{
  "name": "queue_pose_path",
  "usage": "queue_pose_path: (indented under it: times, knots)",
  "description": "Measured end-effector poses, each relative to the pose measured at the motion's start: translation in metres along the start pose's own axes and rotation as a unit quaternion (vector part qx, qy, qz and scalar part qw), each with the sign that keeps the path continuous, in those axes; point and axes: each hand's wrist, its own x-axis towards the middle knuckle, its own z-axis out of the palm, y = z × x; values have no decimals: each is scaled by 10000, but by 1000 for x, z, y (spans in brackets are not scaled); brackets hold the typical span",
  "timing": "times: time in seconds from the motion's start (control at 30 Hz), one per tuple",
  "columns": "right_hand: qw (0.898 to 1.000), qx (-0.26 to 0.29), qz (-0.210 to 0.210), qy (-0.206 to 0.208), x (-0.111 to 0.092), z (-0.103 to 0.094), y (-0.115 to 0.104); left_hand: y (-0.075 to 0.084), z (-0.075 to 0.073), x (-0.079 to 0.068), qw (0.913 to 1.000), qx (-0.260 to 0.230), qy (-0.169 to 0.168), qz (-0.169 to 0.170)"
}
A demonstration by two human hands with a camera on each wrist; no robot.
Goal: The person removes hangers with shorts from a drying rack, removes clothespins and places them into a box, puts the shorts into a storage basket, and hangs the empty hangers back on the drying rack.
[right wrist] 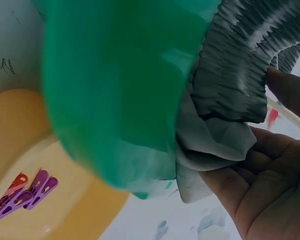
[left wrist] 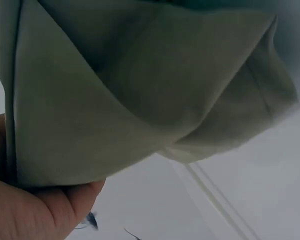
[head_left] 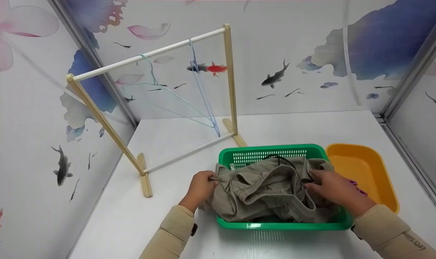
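Grey-brown elastic-waist pants (head_left: 227, 203) lie bunched in a green basket (head_left: 282, 226), a black cord showing at the back. My left hand (head_left: 200, 189) pinches the cloth at the basket's left side; in the left wrist view, folded cloth (left wrist: 80, 125) spreads above my thumb and fingers. On the right, my right hand (head_left: 336, 189) grips the pants near the gathered waistband (right wrist: 230, 75). The right wrist view has my thumb over the waistband and fingers under the fabric. Part of the basket's inside is hidden by the cloth.
Behind and to the left stands a wooden rack (head_left: 231, 79) with a white top bar. A mint hanger (head_left: 155, 84) and a blue hanger (head_left: 204, 93) hang from it. An orange tray (head_left: 385, 176) sits right of the basket, holding purple and red clothespins (right wrist: 37, 192).
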Motion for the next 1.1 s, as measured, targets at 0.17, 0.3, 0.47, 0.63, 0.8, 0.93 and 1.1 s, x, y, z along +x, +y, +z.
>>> queue_pose_path:
  times: [0.17, 0.3, 0.47, 0.63, 0.8, 0.93, 1.1]
  knots:
    - [9998, 68, -182, -10, -1, 2, -2, 24, 7, -3, 9930, 424, 724, 835]
    - [9989, 76, -458, 32, -2, 2, -3, 43, 13, 1, 9868, 483, 887, 1262]
    - [9966, 188, -801, -52, -4, 4, -4, 64, 25, 8, 9797, 762, 720, 1708]
    - [9954, 184, -935, -111, -6, 6, -8, 78, 45, 14, 9698, 1108, 310, 2151]
    - [9961, 74, -864, -130, -8, 8, -14, 87, 66, 19, 9680, 1248, -165, 2170]
    - [9946, -123, -1031, -61, -6, 12, -16, 90, 76, 23, 9715, 1311, -569, 1892]
    - [9900, -362, -1357, 108, -3, 17, -18, 90, 83, 30, 9738, 1235, -754, 1757]
